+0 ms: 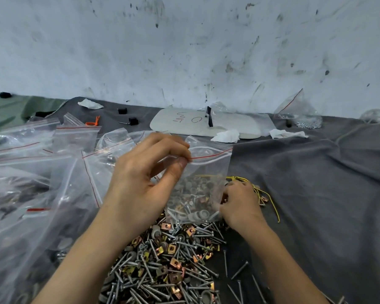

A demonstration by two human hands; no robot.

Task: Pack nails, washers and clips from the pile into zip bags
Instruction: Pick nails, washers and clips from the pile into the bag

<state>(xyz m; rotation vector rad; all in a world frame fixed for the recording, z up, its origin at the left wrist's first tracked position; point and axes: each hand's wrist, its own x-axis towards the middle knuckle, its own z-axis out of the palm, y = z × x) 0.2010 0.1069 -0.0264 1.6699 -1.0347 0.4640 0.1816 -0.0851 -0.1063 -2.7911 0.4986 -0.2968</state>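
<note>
My left hand (145, 178) pinches the red-lined top edge of a clear zip bag (208, 170) and holds it upright above the pile. The bag's lower half holds nails, grey washers and brass clips. My right hand (239, 202) lies beside the bag's lower right corner, fingers curled down among the parts; what they hold is hidden. The pile (169, 264) of nails, washers and clips spreads over the grey cloth below both hands.
Several zip bags (42, 172), some filled, lie heaped at the left. A yellow wire (259, 189) lies right of my right hand. A white board (206, 122), tissue scraps and another filled bag (298, 115) sit along the stained wall. Loose nails (239, 270) lie at the pile's right.
</note>
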